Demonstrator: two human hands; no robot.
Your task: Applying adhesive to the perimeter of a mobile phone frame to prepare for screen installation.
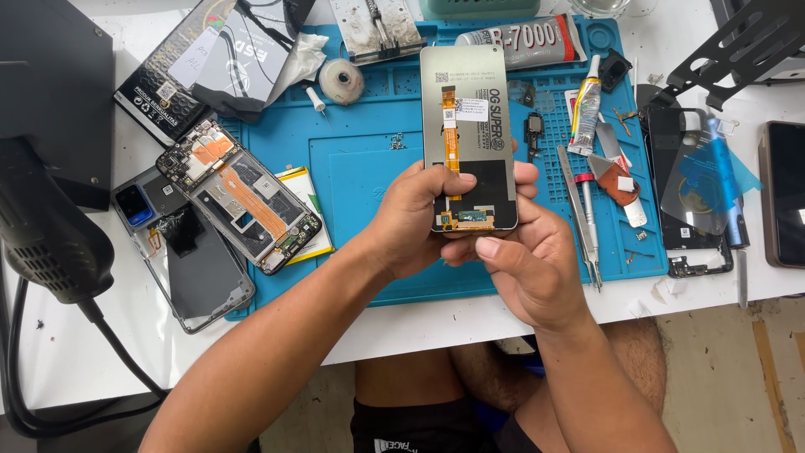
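Observation:
Both hands hold a phone display panel (470,92) upright over the blue work mat (360,159), its grey back side with an orange flex cable facing me. My left hand (415,222) grips the panel's lower left edge, thumb resting near the cable. My right hand (524,264) wraps the lower right corner from below, thumb under the small connector board at the bottom.
An opened phone frame with exposed boards (239,197) and a grey back cover (189,256) lie at left. Tweezers (580,218), glue tubes (585,105), a screwdriver and small parts sit right of the panel. Another phone frame with blue film (700,180) is at right; a black hot-air tool (42,226) is at far left.

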